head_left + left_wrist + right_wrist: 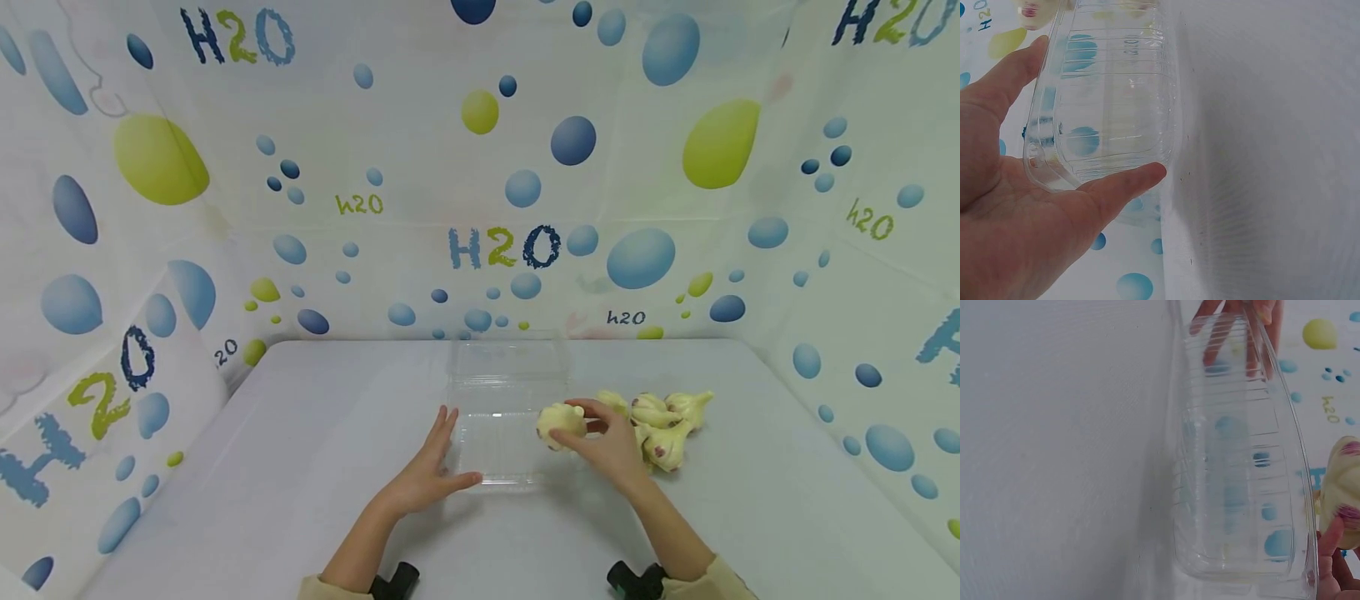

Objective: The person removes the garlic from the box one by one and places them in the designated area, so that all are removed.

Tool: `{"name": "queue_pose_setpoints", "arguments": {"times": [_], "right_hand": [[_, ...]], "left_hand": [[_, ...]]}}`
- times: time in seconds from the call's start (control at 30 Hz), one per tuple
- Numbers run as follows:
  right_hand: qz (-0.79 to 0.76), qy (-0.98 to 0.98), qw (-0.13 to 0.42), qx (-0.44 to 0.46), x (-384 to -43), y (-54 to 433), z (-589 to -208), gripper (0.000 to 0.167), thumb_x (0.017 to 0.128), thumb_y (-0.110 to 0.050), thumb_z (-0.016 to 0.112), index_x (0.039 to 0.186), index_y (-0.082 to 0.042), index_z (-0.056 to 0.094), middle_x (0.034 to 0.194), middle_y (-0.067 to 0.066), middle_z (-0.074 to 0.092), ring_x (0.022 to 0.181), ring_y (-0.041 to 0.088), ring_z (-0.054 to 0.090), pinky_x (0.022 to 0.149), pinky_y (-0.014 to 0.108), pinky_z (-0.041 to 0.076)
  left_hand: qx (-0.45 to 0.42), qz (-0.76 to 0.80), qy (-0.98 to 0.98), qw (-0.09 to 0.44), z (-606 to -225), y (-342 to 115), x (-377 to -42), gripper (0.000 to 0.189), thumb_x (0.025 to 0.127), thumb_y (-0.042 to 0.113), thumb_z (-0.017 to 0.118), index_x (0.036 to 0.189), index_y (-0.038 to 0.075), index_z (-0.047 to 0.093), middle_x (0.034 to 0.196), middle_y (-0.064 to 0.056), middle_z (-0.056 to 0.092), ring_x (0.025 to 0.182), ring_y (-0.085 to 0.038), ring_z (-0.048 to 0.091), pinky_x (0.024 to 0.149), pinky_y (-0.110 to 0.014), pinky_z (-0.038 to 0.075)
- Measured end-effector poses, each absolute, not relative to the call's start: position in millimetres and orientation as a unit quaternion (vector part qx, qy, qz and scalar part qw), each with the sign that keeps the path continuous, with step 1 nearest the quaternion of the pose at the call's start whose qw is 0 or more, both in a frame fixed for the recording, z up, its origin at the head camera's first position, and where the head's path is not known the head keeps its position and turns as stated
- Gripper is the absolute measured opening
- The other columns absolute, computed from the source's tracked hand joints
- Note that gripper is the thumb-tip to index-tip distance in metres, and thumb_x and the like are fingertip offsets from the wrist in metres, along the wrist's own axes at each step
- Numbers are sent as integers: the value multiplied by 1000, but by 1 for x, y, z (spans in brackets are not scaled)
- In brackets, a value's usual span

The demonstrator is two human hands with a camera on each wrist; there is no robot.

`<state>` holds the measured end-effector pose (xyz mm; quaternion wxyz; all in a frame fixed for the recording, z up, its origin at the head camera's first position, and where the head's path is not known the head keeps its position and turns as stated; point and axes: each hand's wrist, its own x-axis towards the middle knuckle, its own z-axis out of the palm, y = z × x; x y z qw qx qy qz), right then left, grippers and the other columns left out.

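An unlidded clear plastic clamshell box (498, 454) lies on the white table, its lid (510, 362) folded back toward the wall. My left hand (422, 477) spreads straight fingers along the box's left side. In the left wrist view, the thumb of the left hand (1029, 219) lies along the near end of the box (1116, 94). My right hand (617, 446) pinches a pale garlic bulb (558, 423) over the box's right edge. The right wrist view shows purple patches on that garlic bulb (1341, 481), beside the box's rim (1300, 462).
Several more garlic bulbs (667, 446) are heaped right of the box, just beyond the right hand. Behind the table (300, 433) hangs a white sheet (420, 125) with blue and green spots, which also covers both sides.
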<state>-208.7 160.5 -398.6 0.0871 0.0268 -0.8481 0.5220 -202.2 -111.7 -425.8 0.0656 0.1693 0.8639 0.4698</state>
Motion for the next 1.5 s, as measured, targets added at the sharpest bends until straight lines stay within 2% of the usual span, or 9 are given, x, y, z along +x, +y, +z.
{"name": "queue_pose_setpoints", "arguments": {"times": [0.2, 0.4, 0.6, 0.73, 0.97, 1.13, 1.3, 1.5], "right_hand": [[528, -843, 101, 20, -206, 168, -397, 49, 68, -31, 81, 111, -12, 64, 103, 6, 57, 86, 20, 51, 63, 28, 46], [538, -837, 100, 1, -201, 176, -391, 50, 68, -29, 81, 113, -13, 64, 107, 7, 57, 89, 20, 54, 61, 23, 45], [551, -829, 96, 6, -196, 187, -388, 50, 72, -27, 79, 116, -10, 61, 109, 9, 56, 88, 19, 53, 56, 23, 49], [557, -825, 96, 1, -194, 195, -388, 51, 72, -27, 78, 117, -10, 60, 110, 7, 53, 88, 16, 54, 58, 23, 51], [536, -836, 113, 0, -193, 213, -391, 51, 77, -30, 74, 119, -7, 58, 111, 7, 51, 88, 14, 52, 62, 19, 48], [532, -838, 118, -12, -190, 222, -389, 53, 78, -33, 73, 122, -9, 56, 114, 7, 53, 89, 9, 51, 63, 19, 48], [526, -839, 138, -16, -188, 232, -388, 51, 79, -31, 72, 122, -8, 56, 109, 0, 54, 86, 5, 51, 62, 19, 49], [539, -828, 149, -32, -187, 244, -388, 51, 80, -28, 72, 122, -6, 55, 98, -10, 54, 79, 3, 53, 58, 25, 52]], "left_hand": [[169, 471, 863, 65, -427, -112, -203, 99, 78, 30, 73, 148, 11, 6, 152, -16, -8, 136, -40, 3, 99, -61, 21], [168, 474, 862, 68, -426, -112, -202, 99, 78, 29, 73, 148, 11, 6, 151, -17, -8, 135, -42, 7, 98, -60, 26], [165, 473, 863, 67, -424, -112, -202, 98, 78, 29, 73, 148, 10, 7, 151, -16, -9, 136, -41, 5, 99, -61, 22], [165, 473, 863, 66, -423, -113, -201, 98, 78, 29, 73, 148, 10, 7, 151, -16, -8, 136, -41, 4, 99, -62, 21], [171, 477, 859, 70, -424, -113, -201, 98, 79, 28, 72, 148, 9, 6, 151, -17, -9, 134, -43, 9, 97, -59, 27], [174, 476, 860, 69, -424, -113, -201, 97, 79, 28, 72, 148, 9, 6, 151, -18, -9, 134, -43, 10, 97, -59, 28], [175, 484, 855, 72, -425, -113, -201, 97, 79, 27, 72, 148, 9, 6, 151, -18, -10, 134, -44, 12, 96, -58, 30], [177, 490, 850, 75, -428, -113, -203, 97, 79, 26, 72, 148, 9, 6, 151, -18, -11, 133, -45, 12, 94, -57, 33]]}}
